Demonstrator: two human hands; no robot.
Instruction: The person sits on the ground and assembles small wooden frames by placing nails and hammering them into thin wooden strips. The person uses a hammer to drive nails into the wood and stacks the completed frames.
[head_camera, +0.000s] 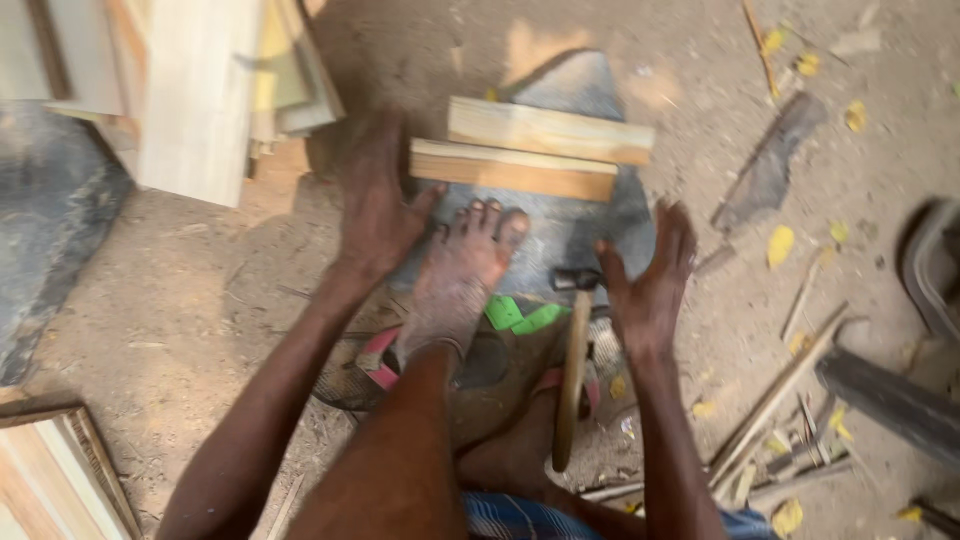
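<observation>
My left hand (378, 195) reaches forward with fingers spread, its thumb close to the left end of two short wooden blocks (530, 150) that lie side by side on a flat grey stone (590, 225). My right hand (648, 272) hovers open to the right of the stone, palm turned inward, holding nothing. My bare foot (455, 280) rests on the stone between the hands. A wooden-handled hammer (573, 365) lies on the ground beside my right hand, its head near my wrist.
Pale wooden planks (200, 90) are stacked at the upper left. A wooden frame corner (60, 470) shows at the lower left. A sandal (365, 375) lies under my leg. Sticks and wood scraps (780, 420) and yellow leaves litter the dirt at right.
</observation>
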